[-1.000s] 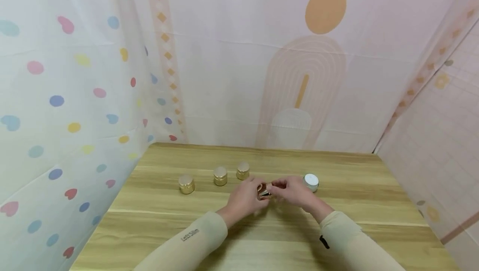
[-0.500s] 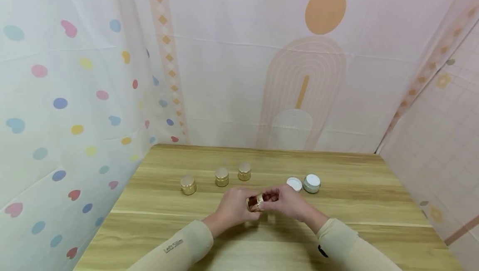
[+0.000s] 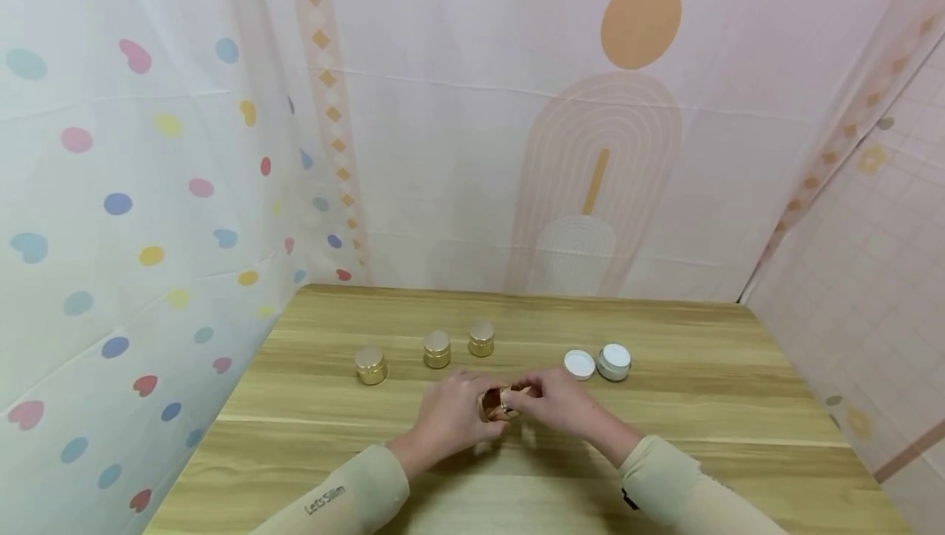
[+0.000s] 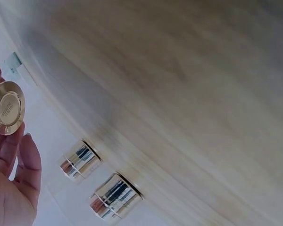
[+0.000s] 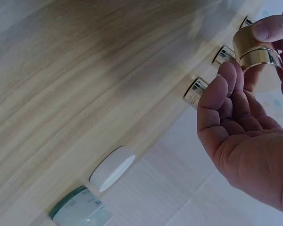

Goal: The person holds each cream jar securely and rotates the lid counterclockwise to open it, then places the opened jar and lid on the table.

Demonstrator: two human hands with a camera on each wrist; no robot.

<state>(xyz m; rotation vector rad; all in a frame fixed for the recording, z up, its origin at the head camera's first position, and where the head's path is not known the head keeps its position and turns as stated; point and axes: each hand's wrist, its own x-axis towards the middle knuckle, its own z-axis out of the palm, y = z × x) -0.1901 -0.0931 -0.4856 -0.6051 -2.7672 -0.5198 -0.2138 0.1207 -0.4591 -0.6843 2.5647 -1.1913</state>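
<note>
Low over the front middle of the table, a small gold jar is held between both hands. My left hand grips it from the left with curled fingers. From the other side, the fingers of my right hand pinch its right end. The left wrist view shows a round gold end face with raised lettering too small to read. A shiny band circles the gold jar in the right wrist view. Fingers cover much of it, and I cannot tell whether its lid is loose.
Three similar gold jars stand behind and left of the hands: a left one, a middle one and a right one. A white lid lies beside a pale glass jar. Patterned curtains border the wooden table.
Both hands, with the gold jar, have shifted left and slightly nearer to me. The white lid, hidden behind my right hand one second ago, is now in view.
</note>
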